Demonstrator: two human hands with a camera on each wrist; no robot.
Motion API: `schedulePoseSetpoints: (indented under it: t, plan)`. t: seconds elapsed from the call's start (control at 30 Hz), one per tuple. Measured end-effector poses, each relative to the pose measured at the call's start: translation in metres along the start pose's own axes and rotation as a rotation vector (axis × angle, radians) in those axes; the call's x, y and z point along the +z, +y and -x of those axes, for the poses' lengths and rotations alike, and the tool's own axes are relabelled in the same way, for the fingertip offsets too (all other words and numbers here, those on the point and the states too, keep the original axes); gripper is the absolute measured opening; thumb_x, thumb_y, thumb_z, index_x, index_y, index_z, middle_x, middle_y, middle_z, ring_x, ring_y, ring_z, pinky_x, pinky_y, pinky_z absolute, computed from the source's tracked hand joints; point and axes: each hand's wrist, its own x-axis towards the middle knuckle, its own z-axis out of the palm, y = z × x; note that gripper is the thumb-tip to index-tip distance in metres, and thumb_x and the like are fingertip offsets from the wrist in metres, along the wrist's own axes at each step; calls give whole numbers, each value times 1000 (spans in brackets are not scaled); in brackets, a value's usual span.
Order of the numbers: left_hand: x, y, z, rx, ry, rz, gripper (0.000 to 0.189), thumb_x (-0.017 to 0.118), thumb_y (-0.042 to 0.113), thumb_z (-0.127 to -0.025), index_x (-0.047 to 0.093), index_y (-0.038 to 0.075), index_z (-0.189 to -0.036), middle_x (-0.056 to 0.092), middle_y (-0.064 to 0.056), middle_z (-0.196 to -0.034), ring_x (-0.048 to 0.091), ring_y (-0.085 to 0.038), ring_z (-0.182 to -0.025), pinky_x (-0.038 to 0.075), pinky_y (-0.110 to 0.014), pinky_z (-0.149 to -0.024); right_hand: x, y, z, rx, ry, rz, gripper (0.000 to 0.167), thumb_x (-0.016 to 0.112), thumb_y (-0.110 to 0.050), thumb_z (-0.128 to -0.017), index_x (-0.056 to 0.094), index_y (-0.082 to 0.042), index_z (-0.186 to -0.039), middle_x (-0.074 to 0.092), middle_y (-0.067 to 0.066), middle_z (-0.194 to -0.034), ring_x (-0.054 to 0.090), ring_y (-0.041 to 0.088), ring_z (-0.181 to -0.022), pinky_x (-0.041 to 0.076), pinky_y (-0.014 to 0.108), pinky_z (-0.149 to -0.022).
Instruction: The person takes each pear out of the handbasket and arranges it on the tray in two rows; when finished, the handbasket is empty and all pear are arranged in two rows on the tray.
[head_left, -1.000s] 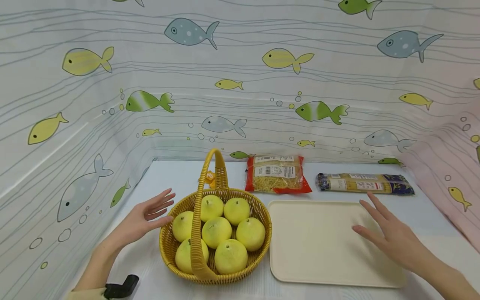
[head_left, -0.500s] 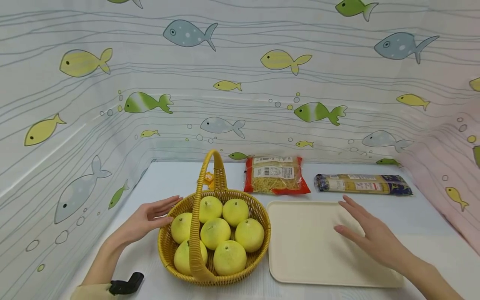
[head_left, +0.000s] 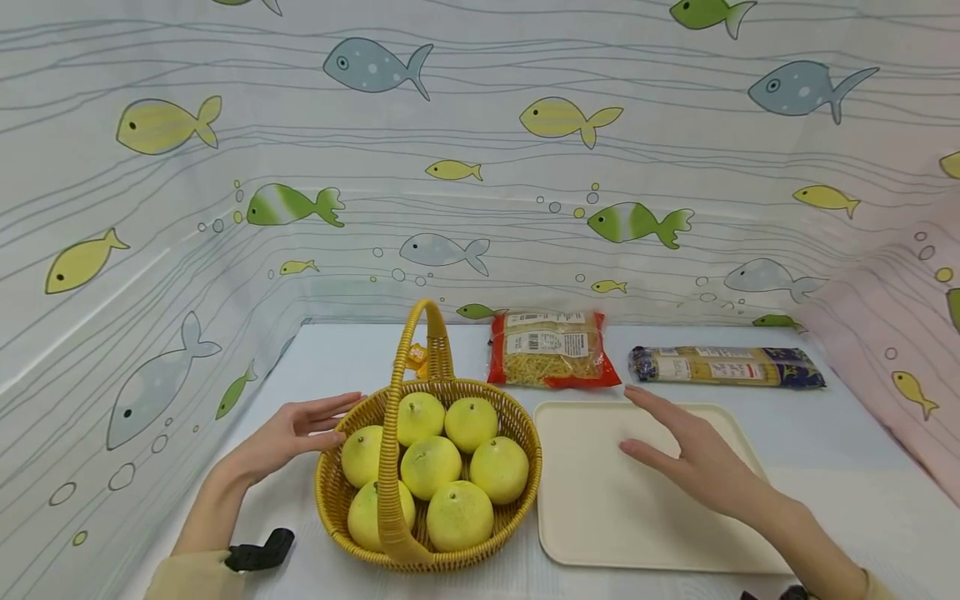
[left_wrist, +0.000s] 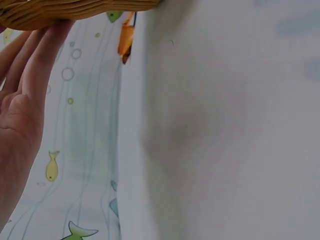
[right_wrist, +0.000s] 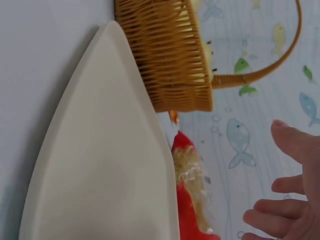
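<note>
A yellow wicker basket (head_left: 512, 417) with a tall arched handle stands left of centre, holding several round yellow-green citrus fruits (head_left: 432, 467) that look like pomelos. At its left side is my left hand (head_left: 292, 433), thumb on the rim and the other fingers along the outside. In the left wrist view those straight fingers (left_wrist: 42, 65) reach up against the basket's underside edge (left_wrist: 80, 11). My right hand (head_left: 705, 462) hovers over the cream tray (head_left: 585, 517), fingers extended and thumb apart, holding nothing. In the right wrist view the hand (right_wrist: 312, 200) is beside the tray (right_wrist: 100, 150).
Behind the tray lie a red-edged clear bag of pasta (head_left: 551, 354) and a long pack of spaghetti (head_left: 723, 368). A small orange packet (head_left: 417, 360) shows behind the basket handle. Fish-printed sheeting (head_left: 525, 250) encloses the white table at the back and sides.
My right hand has moved left across the tray toward the basket. My left hand has come in against the basket's left rim. The basket and fruit have stayed in place.
</note>
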Motion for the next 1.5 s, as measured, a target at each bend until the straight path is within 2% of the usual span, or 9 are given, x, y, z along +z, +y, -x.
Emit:
schedulePoseSetpoints:
  t: [0.17, 0.27, 0.47, 0.63, 0.8, 1.0, 1.23, 1.5]
  plan:
    - [-3, -3, -2, -9, -81, 61, 54, 61, 18, -100, 45, 16, -152, 48, -9, -152, 55, -2, -127, 47, -19, -97, 13, -15, -15, -48, -16, -71, 64, 69, -45, -93, 48, -21, -149, 58, 7, -143, 55, 34, -131, 45, 60, -102]
    - [-3, -3, -3, -4, -100, 87, 55, 61, 17, -100, 44, 12, -152, 46, -12, -153, 55, 2, -125, 47, -19, -97, 22, -25, -24, -88, -36, -133, 63, 71, -45, -91, 51, -22, -146, 60, 2, -140, 58, 28, -128, 48, 56, -100]
    - [-2, -1, -4, 9, -112, 108, 55, 60, 15, -100, 43, 10, -152, 44, -13, -154, 54, 1, -127, 47, -18, -98, 39, -45, -39, -154, -77, -225, 64, 74, -45, -88, 54, -24, -144, 60, -6, -139, 59, 20, -127, 50, 50, -100]
    - [-2, -2, -6, 7, -114, 113, 56, 60, 15, -100, 42, 9, -153, 44, -14, -154, 54, 1, -127, 46, -18, -98, 50, -60, -53, -199, -133, -264, 67, 76, -46, -86, 55, -17, -143, 59, -3, -142, 58, 22, -129, 49, 50, -103]
    - [-3, -1, -6, 34, -132, 117, 55, 58, 13, -101, 40, 6, -153, 42, -19, -154, 54, 2, -127, 46, -18, -98, 60, -69, -64, -233, -190, -292, 69, 75, -48, -86, 56, -13, -143, 59, 1, -143, 55, 23, -132, 46, 50, -106]
    - [-3, -1, -5, 37, -132, 110, 55, 57, 13, -101, 41, 6, -152, 44, -18, -153, 54, 1, -127, 47, -18, -98, 71, -72, -65, -244, -239, -265, 70, 75, -51, -85, 57, -14, -141, 60, -1, -141, 53, 20, -133, 42, 48, -110]
    - [-4, -2, -5, 43, -132, 113, 55, 57, 13, -100, 41, 7, -152, 44, -18, -153, 54, 1, -128, 46, -18, -98, 75, -72, -64, -236, -248, -264, 69, 79, -48, -82, 58, -15, -139, 61, -3, -139, 53, 21, -133, 42, 48, -110]
    - [-4, -2, -5, 60, -143, 111, 55, 56, 11, -101, 40, 5, -153, 43, -20, -153, 53, 0, -129, 45, -17, -99, 81, -72, -63, -272, -237, -232, 65, 83, -44, -80, 61, -14, -133, 65, -3, -132, 58, 18, -126, 44, 43, -108]
